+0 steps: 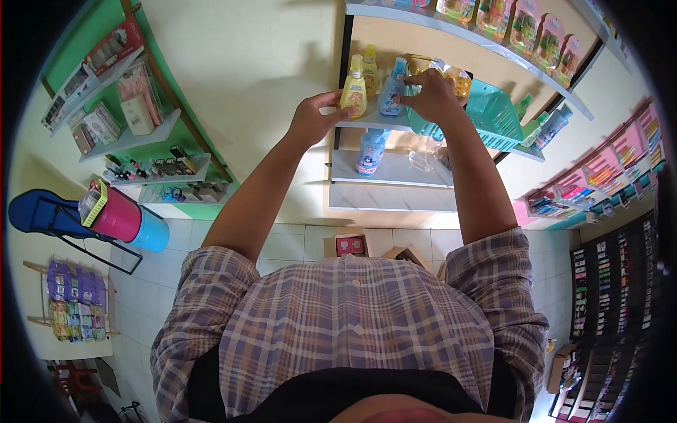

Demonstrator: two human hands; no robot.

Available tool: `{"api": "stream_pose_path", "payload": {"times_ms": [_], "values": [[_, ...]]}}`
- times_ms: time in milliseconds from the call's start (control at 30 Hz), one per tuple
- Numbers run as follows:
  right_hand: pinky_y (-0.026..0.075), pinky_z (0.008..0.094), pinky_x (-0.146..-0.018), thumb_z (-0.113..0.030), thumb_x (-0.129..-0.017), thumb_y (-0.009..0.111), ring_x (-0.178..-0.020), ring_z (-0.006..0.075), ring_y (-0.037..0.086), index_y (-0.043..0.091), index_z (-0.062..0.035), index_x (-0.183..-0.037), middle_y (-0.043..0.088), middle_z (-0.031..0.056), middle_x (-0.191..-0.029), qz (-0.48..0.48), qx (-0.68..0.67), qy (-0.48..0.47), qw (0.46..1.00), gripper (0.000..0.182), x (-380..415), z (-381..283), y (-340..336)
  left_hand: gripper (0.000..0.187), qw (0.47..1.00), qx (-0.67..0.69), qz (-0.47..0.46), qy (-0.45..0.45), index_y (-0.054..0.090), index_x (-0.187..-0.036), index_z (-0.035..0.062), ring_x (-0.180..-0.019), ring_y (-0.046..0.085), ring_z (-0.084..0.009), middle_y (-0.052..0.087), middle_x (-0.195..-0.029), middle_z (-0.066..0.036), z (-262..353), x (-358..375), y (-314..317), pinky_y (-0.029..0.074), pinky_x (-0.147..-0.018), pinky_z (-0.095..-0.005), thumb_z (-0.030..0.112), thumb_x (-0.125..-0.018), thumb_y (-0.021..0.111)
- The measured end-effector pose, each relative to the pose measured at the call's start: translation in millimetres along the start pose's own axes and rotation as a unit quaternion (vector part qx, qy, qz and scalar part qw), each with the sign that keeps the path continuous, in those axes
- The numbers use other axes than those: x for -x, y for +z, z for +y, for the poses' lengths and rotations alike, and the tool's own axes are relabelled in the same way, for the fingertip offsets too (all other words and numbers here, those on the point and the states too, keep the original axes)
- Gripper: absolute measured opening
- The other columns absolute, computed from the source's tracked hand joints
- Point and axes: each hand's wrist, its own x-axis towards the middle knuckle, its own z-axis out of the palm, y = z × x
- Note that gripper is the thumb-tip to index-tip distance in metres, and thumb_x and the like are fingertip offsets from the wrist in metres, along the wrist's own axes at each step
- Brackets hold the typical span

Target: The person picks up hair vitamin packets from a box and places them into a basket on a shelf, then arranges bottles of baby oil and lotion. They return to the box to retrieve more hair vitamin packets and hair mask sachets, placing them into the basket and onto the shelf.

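My left hand (315, 120) is closed around the lower part of a yellow bottle (354, 90) at the left end of the upper wall shelf. Just behind it stands a second yellow bottle (370, 65). To the right, my right hand (431, 97) has its thumb and fingers around the upper side of a blue bottle (392, 90) with a blue cap. A teal plastic basket (493, 113) sits right of that hand, and part of it is hidden behind my forearm.
On the lower shelf (409, 178) stands another blue bottle (371, 151), near a clear round container (423, 159). Hanging packs (523, 29) line the shelf above. Shelves of boxed goods (139, 113) are at left; open cardboard boxes (405, 255) lie on the tiled floor.
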Motion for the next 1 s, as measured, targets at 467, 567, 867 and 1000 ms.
{"api": "stream_pose_path", "payload": {"times_ms": [467,567,867,1000], "values": [[0.043,0.0334,-0.070,-0.002,-0.084,0.072,-0.073,0.0215,0.050,0.059,0.0002,-0.085,0.058,0.0089,-0.082,0.344,-0.284,-0.084,0.891,0.013,163,116,41,0.043,0.945,-0.144,0.114,-0.272,0.061,-0.124,0.0039,-0.086,0.065,-0.0275,0.067,-0.102,-0.016,-276,219,8,0.054,-0.074,-0.0364,0.038,-0.098,0.059],[0.044,0.0325,-0.068,-0.008,-0.085,0.073,-0.069,0.0193,0.053,0.062,-0.0043,-0.087,0.058,0.0083,-0.083,0.195,-0.278,0.129,0.932,0.012,252,157,136,0.047,0.734,-0.497,-0.412,-0.211,0.055,-0.135,0.0067,-0.103,0.063,-0.0374,0.064,-0.119,-0.022,-349,386,8,0.051,-0.092,-0.0470,0.040,-0.103,0.045],[0.052,0.0463,-0.083,-0.039,-0.083,0.072,-0.100,0.0353,0.064,0.071,-0.0128,-0.095,0.066,0.0162,-0.102,-0.253,-0.132,0.423,0.860,0.029,559,214,283,0.045,0.709,-0.260,-0.415,-0.508,0.068,-0.104,0.0068,-0.091,0.067,-0.0337,0.070,-0.100,-0.018,-310,471,0,0.052,-0.084,-0.0463,0.047,-0.095,0.052],[0.052,0.0483,-0.079,-0.037,-0.086,0.068,-0.091,0.0364,0.067,0.072,-0.0077,-0.089,0.071,0.0168,-0.093,-0.182,-0.034,0.502,0.845,0.029,578,227,267,0.048,0.698,-0.345,-0.453,-0.434,0.073,-0.091,0.0068,-0.085,0.069,-0.0321,0.072,-0.091,-0.016,-341,441,-9,0.052,-0.080,-0.0460,0.051,-0.092,0.055]]}}
